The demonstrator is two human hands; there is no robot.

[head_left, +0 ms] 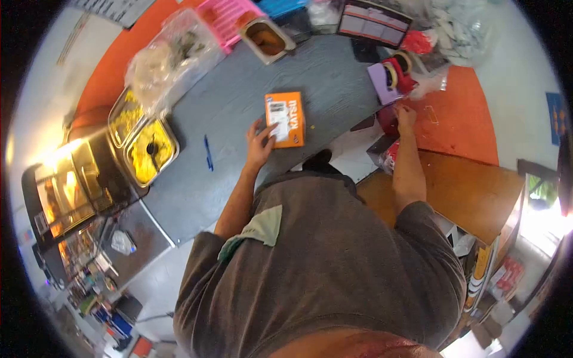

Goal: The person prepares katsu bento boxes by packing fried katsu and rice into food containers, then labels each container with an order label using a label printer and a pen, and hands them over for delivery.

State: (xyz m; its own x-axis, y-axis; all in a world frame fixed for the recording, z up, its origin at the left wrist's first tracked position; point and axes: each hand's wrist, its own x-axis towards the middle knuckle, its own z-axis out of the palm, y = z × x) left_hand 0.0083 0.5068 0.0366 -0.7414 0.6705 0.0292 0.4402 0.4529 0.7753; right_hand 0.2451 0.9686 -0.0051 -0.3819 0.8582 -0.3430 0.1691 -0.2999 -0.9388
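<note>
An orange box marked KATSU, with a white label on top, lies on the grey table. My left hand rests on the box's lower left part, its fingers apart over the label. Off to the right, my right hand is at the table's right edge, beside a dark red object and just below the purple tape holder. Its fingers look bent together, and what they hold, if anything, is too small to tell.
A blue pen lies left of the box. Metal trays of yellow food stand at the left. Along the back are a plastic bag, a pink basket, a metal container and a dark-framed board.
</note>
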